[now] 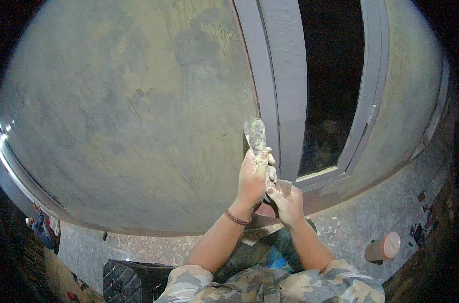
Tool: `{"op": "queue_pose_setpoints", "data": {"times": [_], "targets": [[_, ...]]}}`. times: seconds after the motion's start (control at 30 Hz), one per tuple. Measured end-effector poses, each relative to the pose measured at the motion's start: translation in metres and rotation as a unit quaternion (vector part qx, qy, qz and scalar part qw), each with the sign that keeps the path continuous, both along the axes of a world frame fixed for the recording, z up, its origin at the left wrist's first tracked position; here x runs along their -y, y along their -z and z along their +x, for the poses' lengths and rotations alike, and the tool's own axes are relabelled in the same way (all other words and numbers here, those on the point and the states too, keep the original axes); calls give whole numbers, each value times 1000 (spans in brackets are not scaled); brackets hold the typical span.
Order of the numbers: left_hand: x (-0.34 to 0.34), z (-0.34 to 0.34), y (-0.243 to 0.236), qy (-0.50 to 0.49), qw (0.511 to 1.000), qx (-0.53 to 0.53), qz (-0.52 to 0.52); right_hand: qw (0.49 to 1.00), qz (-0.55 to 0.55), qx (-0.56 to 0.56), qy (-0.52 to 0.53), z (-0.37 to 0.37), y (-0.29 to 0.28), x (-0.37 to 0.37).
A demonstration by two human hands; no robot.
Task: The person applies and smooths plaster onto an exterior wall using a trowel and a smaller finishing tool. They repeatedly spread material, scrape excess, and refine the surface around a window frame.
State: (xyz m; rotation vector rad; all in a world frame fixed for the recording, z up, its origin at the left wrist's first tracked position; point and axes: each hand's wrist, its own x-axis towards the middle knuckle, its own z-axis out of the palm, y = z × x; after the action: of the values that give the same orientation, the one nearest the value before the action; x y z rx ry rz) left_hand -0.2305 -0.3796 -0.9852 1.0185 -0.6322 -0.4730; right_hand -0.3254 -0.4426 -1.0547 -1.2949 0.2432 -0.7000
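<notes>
Left hand [253, 177], dusted with pale powder, is closed around the handle of a scraper [254, 132], whose blade sticks out just beyond the thumb. The scraper's long axis runs almost straight away from the person, leaning slightly left toward the tip, so the blade lies ahead of the left hand, near the edge where the grey wall [138, 101] meets the window frame [290, 101]. Whether it touches either cannot be told. The right hand [290, 206] is just below and to the right, farther from the blade, its thumb bent over a flat piece [285, 187] that it grips, partly hidden. Both forearms slant inward from the lower edge, with a beaded bracelet [238, 218] on the left wrist.
</notes>
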Motion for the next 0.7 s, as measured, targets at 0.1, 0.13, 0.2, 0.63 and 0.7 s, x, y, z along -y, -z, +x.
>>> {"op": "queue_pose_setpoints", "data": {"times": [0.1,0.13,0.2,0.63,0.7], "targets": [[2,-4,-3,-16,997,-42,54,1000,10,1,1,-1,-4,2],[2,-5,-5,-12,999,-16,27,1000,17,8,4,-1,-5,3],[3,-4,-8,-17,999,-17,46,999,40,-11,1,0,-7,4],[7,-10,-16,-16,1000,-13,12,986,100,113,-71,-7,-9,5],[6,-13,-14,-16,999,-30,29,993,110,31,-44,-9,-8,3]]}}
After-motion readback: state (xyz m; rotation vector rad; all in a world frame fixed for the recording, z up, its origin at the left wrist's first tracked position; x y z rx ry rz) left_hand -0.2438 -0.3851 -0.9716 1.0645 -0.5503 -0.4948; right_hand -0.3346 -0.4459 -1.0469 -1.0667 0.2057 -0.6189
